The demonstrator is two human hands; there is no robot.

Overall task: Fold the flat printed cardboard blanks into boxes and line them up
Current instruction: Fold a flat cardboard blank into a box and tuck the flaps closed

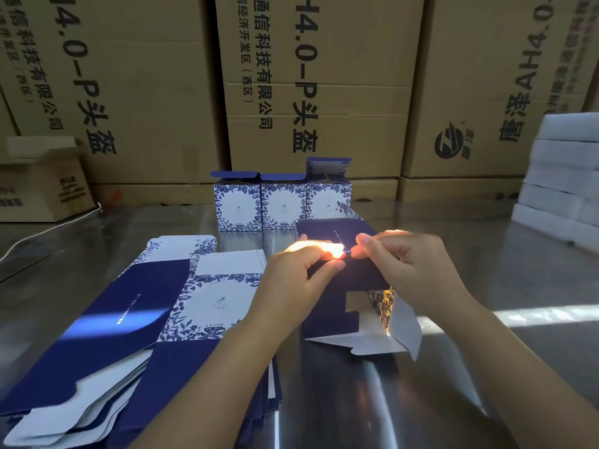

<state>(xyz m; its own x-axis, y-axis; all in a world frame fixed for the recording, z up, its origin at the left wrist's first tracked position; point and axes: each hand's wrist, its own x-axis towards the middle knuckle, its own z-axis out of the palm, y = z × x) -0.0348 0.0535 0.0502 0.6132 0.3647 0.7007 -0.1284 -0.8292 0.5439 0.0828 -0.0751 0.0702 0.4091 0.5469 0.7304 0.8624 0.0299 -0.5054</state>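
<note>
Cardboard for the job sat in three places on the shiny metal surface (pixel 453 400): a fanned stack of flat blanks (pixel 129 319) to the left of the person, a row of three boxes (pixel 283 205) standing upright at the back, and a half-folded box (pixel 337 306) held between the hands in the middle. The left hand (pixel 291 280) had its fingers curled and its thumb pressed against the dark blue top panel, while the right hand (pixel 411 267) pinched the same sunlit edge from the other side; glare hid exactly which flap they had between them. The half-folded box lay with its long axis running away from the person toward the row, its far end just in front of the rightmost standing box, and its near end open with white-lined flaps hanging loose toward the wrists. Nothing showed inside that open end. Of the three standing boxes, the two on the left had their lids tipped roughly level and the rightmost had its lid upright; whether anything was in them could not be told. The free spot for another box seemed to be on the right of the row, so the right hand was the nearer one for setting it down, once the near flaps were closed and the box turned upright. Brown cartons (pixel 324 76) walled the back, and white foam blocks (pixel 564 176) were stacked at the right.
</note>
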